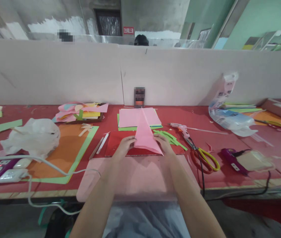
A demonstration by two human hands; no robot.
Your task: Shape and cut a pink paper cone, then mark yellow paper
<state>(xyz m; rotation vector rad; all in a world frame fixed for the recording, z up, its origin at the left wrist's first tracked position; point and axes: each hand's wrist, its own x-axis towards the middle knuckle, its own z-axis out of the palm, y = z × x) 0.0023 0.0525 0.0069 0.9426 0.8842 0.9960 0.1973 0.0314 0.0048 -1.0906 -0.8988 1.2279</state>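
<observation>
A pink sheet of paper [145, 132], folded to a tall narrow point, is held up between my two hands. My left hand [126, 145] grips its left edge, with the fingers partly behind it. On the other side, my right hand [164, 142] has its fingers closed at the right edge. Beneath the paper lies a red board [115, 140]. Flat pink sheets [129, 118] on a green one are just behind. Green paper strips [171, 137] lie beside my right hand. Two pen-like sticks [102, 143] rest left of the board.
On the right are a glue gun [181, 128], scissors [208, 160] with yellow and red handles, and a purple power strip [234, 162] with cords. To the left are a crumpled plastic bag [35, 137], orange paper [63, 148] and another power strip [1, 170]. A white partition [81, 72] stands behind.
</observation>
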